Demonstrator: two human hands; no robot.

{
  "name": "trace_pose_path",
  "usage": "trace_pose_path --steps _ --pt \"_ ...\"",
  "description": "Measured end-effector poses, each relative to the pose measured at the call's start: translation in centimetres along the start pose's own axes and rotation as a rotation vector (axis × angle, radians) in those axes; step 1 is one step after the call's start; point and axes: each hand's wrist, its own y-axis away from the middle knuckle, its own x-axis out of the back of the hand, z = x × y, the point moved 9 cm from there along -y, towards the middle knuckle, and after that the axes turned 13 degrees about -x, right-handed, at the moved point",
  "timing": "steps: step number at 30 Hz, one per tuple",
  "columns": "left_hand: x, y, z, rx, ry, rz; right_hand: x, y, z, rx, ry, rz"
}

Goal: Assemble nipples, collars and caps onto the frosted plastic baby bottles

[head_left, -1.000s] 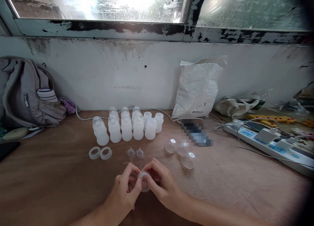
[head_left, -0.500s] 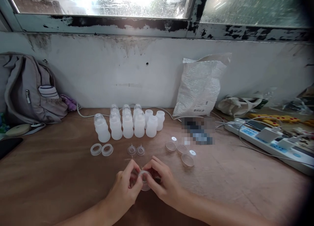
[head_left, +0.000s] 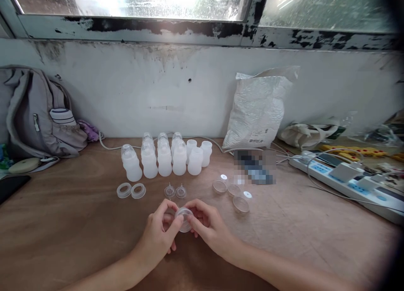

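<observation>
Between my two hands is a clear round ring piece (head_left: 184, 224), tilted toward the camera. My left hand (head_left: 160, 228) pinches its left side, and my right hand (head_left: 210, 228) grips its right side, both thumbs on the near face. Just beyond the hands lie two clear nipples (head_left: 175, 191). Two whitish rings (head_left: 131, 191) rest side by side to their left. Clear round caps (head_left: 241, 204) and small white discs (head_left: 248, 194) lie to the right. Behind stand several milky bottles (head_left: 164, 162), most with clear domed tops; a few at the right are uncapped.
A grey backpack (head_left: 41, 114) sits at the left, with a dark flat object (head_left: 14, 189) near it. A silvery bag (head_left: 257, 110) leans on the wall. Power strips with cables (head_left: 344, 183) run along the right. A blurred-out item (head_left: 255, 168) lies behind the caps.
Both hands have risen slightly with the ring piece, which now shows more of its round face. The view has shifted a little.
</observation>
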Motion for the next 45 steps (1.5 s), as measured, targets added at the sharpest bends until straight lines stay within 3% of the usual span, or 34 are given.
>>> trace_pose_path --steps 6,12,33,45 --pt "-0.1 0.1 0.1 0.017 -0.042 -0.033 -0.1 -0.1 0.6 -0.036 -0.074 -0.019" --pt "0.9 -0.3 2.5 -0.19 -0.244 0.019 -0.1 0.1 0.8 -0.059 -0.081 -0.016" --pt "0.1 0.2 2.3 -0.187 -0.151 -0.038 0.2 0.6 -0.2 0.015 0.064 0.046" --pt "0.0 0.4 2.6 -0.179 -0.265 -0.02 0.2 0.9 -0.4 0.08 0.133 0.085"
